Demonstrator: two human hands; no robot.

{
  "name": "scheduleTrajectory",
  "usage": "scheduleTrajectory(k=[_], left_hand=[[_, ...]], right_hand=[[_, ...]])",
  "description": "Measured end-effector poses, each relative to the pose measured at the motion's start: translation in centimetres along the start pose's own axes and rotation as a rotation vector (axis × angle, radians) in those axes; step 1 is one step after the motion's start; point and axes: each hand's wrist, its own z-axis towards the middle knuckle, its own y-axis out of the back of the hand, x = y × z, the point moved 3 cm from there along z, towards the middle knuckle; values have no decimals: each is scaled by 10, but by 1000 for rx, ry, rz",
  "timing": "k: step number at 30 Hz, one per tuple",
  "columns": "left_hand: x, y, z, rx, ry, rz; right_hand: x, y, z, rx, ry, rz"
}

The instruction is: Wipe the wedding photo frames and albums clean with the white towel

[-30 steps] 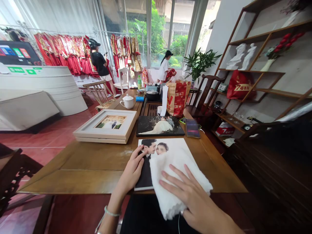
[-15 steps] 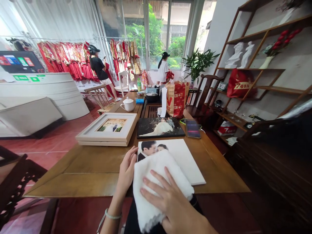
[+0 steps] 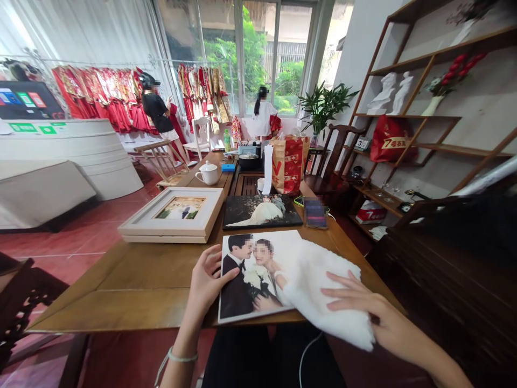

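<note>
A white-edged photo panel (image 3: pixel 250 291) with a portrait of a couple lies near the table's front edge. My left hand (image 3: pixel 208 277) grips its left side, thumb on the picture's face and fingers curled at the edge. Over the panel's right part lies a fluffy white cloth (image 3: pixel 311 280), which hides that area and hangs past the front edge. My right hand (image 3: pixel 363 302) holds the cloth from the right, fingers laid over its top and thumb mostly hidden. Just behind the panel rests a dark wedding photo panel (image 3: pixel 262 211).
On the wooden table (image 3: pixel 153 280) are white framed pictures (image 3: pixel 169 215) at left, a lidded mug (image 3: pixel 208 173), phones (image 3: pixel 315 213) and a red paper bag (image 3: pixel 286 164). Shelves (image 3: pixel 424 144) stand at right. Two people are near the clothes racks and window.
My right hand has slid right across the panel with the cloth, uncovering the couple's portrait. My left thumb has come onto the picture's face. The view has shifted slightly.
</note>
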Motion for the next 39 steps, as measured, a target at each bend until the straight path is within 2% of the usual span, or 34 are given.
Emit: scheduleTrajectory(k=[3, 5, 7, 9, 11, 13, 15, 17, 19, 21, 24, 27, 29, 31, 33, 35, 36, 39], left_hand=[[-3, 3, -2, -38, -44, -10], [-4, 6, -5, -46, -62, -12], [-8, 10, -9, -51, -75, -16], [-13, 14, -15, -69, -90, -27], [-22, 17, -22, -109, -101, -39], [-32, 19, -31, -159, -103, -45], [-44, 19, -41, -213, -105, -26], [-54, 18, -50, -259, -96, -8], [-62, 18, -59, -288, -107, -11], [-67, 18, -65, -291, -107, -22], [-75, 21, -71, -317, -106, -37], [-87, 27, -74, -356, -128, -111], [-93, 28, -73, -318, -157, -220], [-90, 27, -69, -254, -189, -272], [-77, 27, -62, -267, -204, -225], [-56, 27, -56, -330, -135, -169], [-45, 24, -54, -323, -77, -180], [-21, 4, -57, -147, 93, -332]], right_hand=[[-22, 16, 11, -36, -16, 15], [-32, 27, 15, -12, -45, -36], [-35, 35, 13, 45, -88, -119], [-22, 36, 10, 77, -111, -206], [6, 26, 12, 51, -57, -290], [43, 2, 25, -7, 104, -355], [77, -32, 45, -84, 346, -366], [98, -64, 67, -170, 551, -408], [103, -86, 87, -253, 619, -430], [102, -94, 99, -322, 644, -413], [101, -93, 105, -398, 675, -322], [100, -87, 104, -445, 681, -123], [98, -83, 104, -526, 610, 71], [94, -77, 103, -710, 407, 260], [91, -71, 101, -936, 139, 469], [93, -65, 100, -1085, -32, 741], [96, -62, 101, -1108, -78, 899], [106, -58, 107, -1054, -177, 1281]])
